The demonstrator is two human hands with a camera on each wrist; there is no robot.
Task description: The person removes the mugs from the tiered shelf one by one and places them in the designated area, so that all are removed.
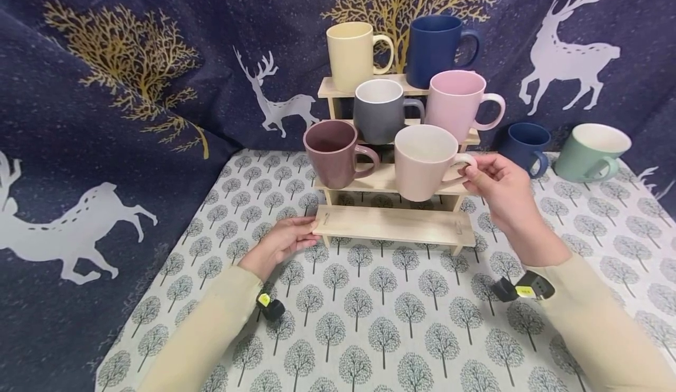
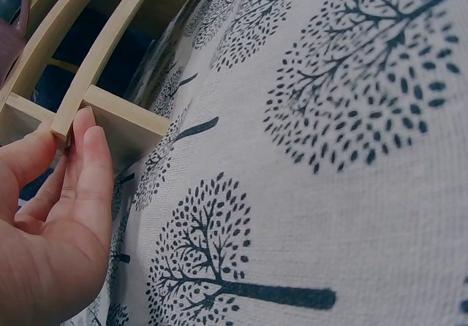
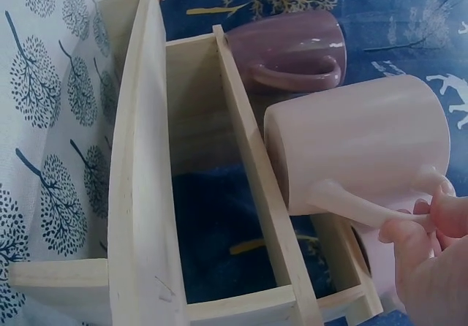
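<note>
My right hand [image 1: 502, 186] pinches the handle of a pale pink mug [image 1: 419, 169] between thumb and fingers. The mug is upright at the right of the second step, its base close to the step's front edge in the right wrist view. With thumb and fingertips, my left hand [image 1: 287, 239] grips the left end of the lowest board of a stepped wooden rack [image 1: 391, 225]. To the left of the pale pink mug, a mauve mug [image 1: 333, 157] stands on the same step. A grey mug [image 1: 377, 116] and a pink mug [image 1: 454, 104] stand one step higher.
On the top step are a cream mug [image 1: 350, 57] and a navy mug [image 1: 433, 51]. A smaller blue mug [image 1: 520, 145] and a green mug [image 1: 586, 157] sit on the tree-print tablecloth [image 1: 385, 333], right of the rack. A dark blue curtain [image 1: 200, 4] hangs behind.
</note>
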